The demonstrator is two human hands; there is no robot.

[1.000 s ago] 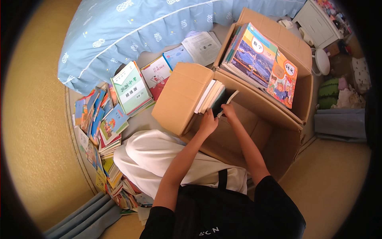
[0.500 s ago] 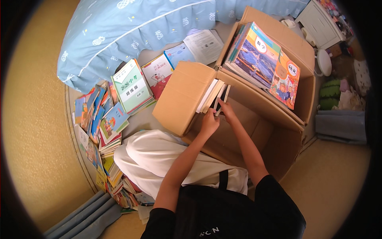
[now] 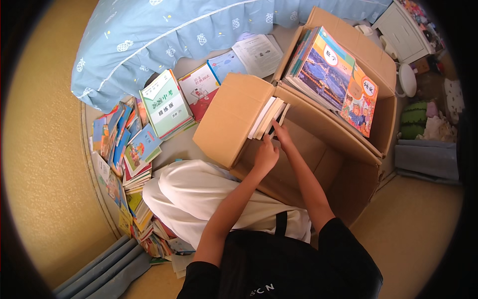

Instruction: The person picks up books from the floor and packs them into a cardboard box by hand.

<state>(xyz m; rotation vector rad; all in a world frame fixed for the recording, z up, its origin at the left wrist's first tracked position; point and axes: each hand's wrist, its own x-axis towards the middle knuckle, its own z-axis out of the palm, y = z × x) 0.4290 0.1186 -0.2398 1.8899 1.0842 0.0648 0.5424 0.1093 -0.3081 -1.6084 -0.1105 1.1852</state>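
Observation:
Two cardboard boxes stand side by side; the nearer box (image 3: 318, 154) has several books (image 3: 265, 118) upright in its left end, page edges up. At the right of that row is a book with a dark cover (image 3: 282, 115). My left hand (image 3: 267, 155) is closed with its fingertips at this book's near end. My right hand (image 3: 283, 136) grips the same book from the right, just above the box's inside. Both hands' fingertips are partly hidden among the books. The farther box (image 3: 388, 109) holds stacked colourful textbooks (image 3: 323, 70).
Left of my white-trousered legs lie piles of books (image 3: 137, 174). A green-and-white book stack (image 3: 168, 104), a red-and-white book (image 3: 199, 92) and papers (image 3: 259, 52) lie by the blue bed skirt (image 3: 184, 35). An open flap (image 3: 231, 119) leans out left. A white cabinet (image 3: 403, 32) stands far right.
The dark-covered book has gone down and closer against the row of books, its dark face showing less. Both hands have moved slightly with it.

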